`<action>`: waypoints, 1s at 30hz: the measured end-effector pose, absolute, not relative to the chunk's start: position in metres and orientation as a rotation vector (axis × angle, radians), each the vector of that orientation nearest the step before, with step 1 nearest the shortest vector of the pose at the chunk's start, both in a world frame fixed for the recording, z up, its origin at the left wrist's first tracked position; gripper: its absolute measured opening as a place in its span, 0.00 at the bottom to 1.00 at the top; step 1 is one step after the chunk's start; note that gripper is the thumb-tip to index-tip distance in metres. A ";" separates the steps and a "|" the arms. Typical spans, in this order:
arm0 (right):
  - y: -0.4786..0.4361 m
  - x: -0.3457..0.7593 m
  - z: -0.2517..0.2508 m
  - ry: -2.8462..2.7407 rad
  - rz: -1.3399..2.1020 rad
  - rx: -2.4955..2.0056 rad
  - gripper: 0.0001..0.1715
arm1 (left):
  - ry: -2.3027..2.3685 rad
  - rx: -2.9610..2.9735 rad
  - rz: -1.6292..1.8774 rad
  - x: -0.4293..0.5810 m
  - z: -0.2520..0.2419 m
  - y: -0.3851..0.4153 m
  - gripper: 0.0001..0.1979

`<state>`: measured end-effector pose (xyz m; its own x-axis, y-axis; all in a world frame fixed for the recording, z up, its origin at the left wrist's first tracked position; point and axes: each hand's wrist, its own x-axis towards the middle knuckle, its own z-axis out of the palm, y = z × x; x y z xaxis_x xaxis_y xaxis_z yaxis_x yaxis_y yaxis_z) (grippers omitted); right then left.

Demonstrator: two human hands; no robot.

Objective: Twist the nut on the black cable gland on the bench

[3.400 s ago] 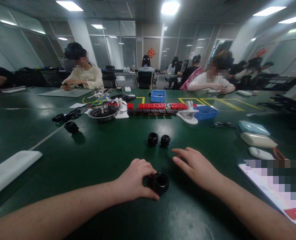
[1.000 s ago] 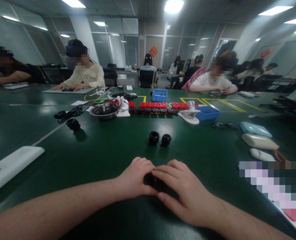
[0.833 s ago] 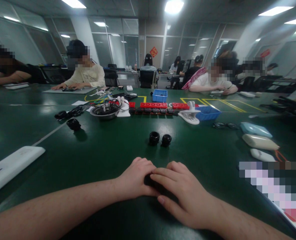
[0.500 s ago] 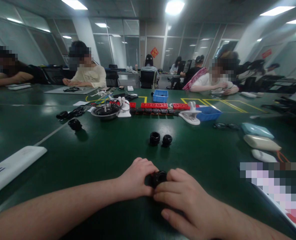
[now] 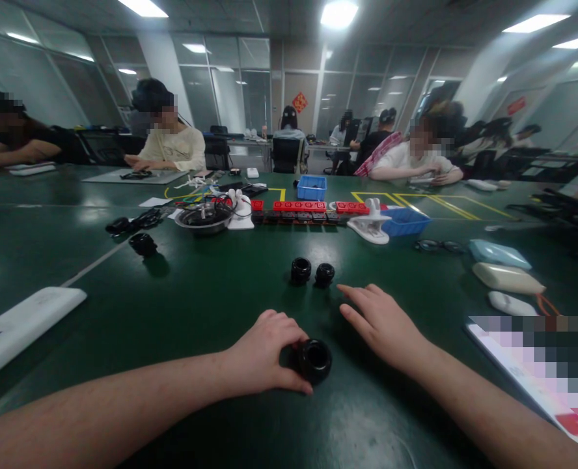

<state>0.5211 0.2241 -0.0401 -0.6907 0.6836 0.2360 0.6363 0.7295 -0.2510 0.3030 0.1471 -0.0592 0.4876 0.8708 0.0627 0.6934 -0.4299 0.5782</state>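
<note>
Near the front of the green table, my left hand (image 5: pixel 268 350) is closed around a black cable gland (image 5: pixel 315 360), thumb and fingers on its left side. Its round opening faces up and towards me. My right hand (image 5: pixel 384 319) is open and holds nothing, its fingers stretched towards a smaller black cable gland (image 5: pixel 325 274). A small gap shows between the fingertips and that piece. Just left of it another black cable gland (image 5: pixel 301 270) stands on the table. Further left lies one more black cable gland (image 5: pixel 143 245), tilted on its side.
Red power strips (image 5: pixel 299 206), a metal bowl (image 5: pixel 204 220), a white clip stand (image 5: pixel 370 225) and blue bins (image 5: pixel 312 187) line the middle of the table. Glasses (image 5: pixel 440 245) and pouches (image 5: pixel 508 279) lie right. A white case (image 5: pixel 30 326) is at left. Several people sit beyond.
My right hand has let go of the cable gland and moved forward and to the right, its fingers opening. My left hand keeps its hold in nearly the same spot.
</note>
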 end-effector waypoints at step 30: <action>0.162 0.498 -0.023 -2.670 0.508 -0.579 0.16 | 1.295 2.375 0.512 0.304 -0.069 0.148 0.21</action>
